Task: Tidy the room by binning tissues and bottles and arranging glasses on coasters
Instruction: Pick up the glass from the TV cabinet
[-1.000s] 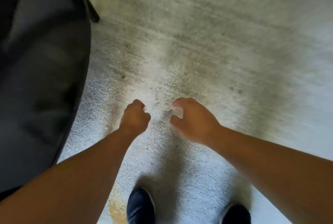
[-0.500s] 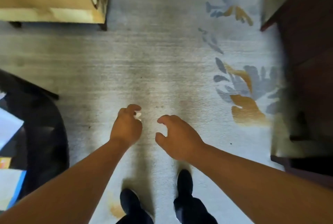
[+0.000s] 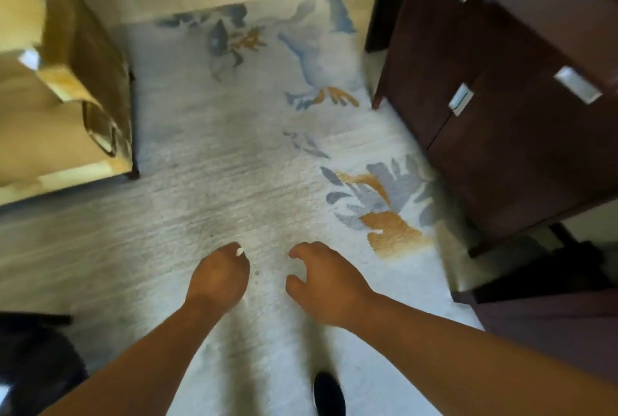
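Binning judged unfinished.
A tissue scrap is pinched in the left hand; the right hand is loosely curled, empty.

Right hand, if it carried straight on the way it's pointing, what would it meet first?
Probably the left hand, which pinches a white tissue scrap; the right hand angles towards it, though depth is unclear.

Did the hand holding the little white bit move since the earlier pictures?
Yes. The left hand, pinching a white tissue scrap, has moved forward over the rug, closer to its orange-and-blue leaf pattern.
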Motion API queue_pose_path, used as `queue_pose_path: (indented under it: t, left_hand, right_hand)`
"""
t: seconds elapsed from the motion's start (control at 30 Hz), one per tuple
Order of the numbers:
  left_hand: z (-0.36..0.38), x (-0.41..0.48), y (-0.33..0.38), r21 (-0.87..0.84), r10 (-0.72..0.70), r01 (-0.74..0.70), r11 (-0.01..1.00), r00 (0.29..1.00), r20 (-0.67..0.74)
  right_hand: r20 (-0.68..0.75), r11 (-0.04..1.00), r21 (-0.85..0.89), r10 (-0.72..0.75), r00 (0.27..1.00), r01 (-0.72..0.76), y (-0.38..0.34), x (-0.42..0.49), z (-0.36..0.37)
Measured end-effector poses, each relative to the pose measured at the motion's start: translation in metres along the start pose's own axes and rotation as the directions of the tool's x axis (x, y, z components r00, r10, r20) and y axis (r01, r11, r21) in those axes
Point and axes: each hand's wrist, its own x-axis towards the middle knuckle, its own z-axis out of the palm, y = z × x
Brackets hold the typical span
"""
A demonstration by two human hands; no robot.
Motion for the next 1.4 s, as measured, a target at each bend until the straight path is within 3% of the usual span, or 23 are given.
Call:
queue_pose_path:
  t: [0.1,0.2,0.43,0.53,0.63,0.83,1.13,1.27,1.4]
  left_hand:
    - [-0.017,-0.017,0.036,-0.096,0.049,-0.046,0.994,0.998,0.029]
    - [-0.035,-0.035,0.07,-0.008,0.22,-0.22,0.975,0.975,0.019]
    - [-0.062,-0.088,0.13,0.051,0.564,-0.566,0.823,0.824,0.055]
    - [-0.067,-0.126,0.151,0.056,0.703,-0.709,0.704,0.705,0.088]
    - [-0.064,-0.173,0.177,0.126,0.832,-0.838,0.53,0.543,0.114]
    - [-0.031,-0.278,0.223,0.158,0.935,-0.946,0.283,0.308,0.173]
    - [0.096,-0.478,0.283,0.023,0.93,-0.993,-0.119,-0.104,0.352]
    - [0.181,-0.593,0.296,0.007,0.898,-0.975,-0.223,-0.203,0.391]
    - [0.252,-0.713,0.299,-0.066,0.841,-0.933,-0.353,-0.348,0.415]
  right_hand:
    - [-0.107,1.0,-0.015,0.019,0.994,-0.021,-0.006,-0.014,-0.04]
    - [-0.212,0.999,-0.021,0.041,0.976,-0.046,-0.014,-0.039,-0.072]
    - [-0.459,0.986,0.033,0.162,0.874,-0.166,-0.033,-0.132,-0.104]
    - [-0.545,0.973,0.079,0.225,0.808,-0.218,-0.041,-0.177,-0.105]
    - [-0.611,0.958,0.121,0.279,0.741,-0.261,-0.042,-0.231,-0.102]
    - [-0.706,0.907,0.221,0.403,0.582,-0.359,-0.016,-0.349,-0.098]
    - [-0.785,0.795,0.379,0.547,0.29,-0.474,0.074,-0.571,-0.06]
    - [-0.76,0.718,0.468,0.625,0.18,-0.516,0.129,-0.688,-0.03]
    - [-0.726,0.626,0.552,0.686,0.052,-0.55,0.182,-0.799,-0.002]
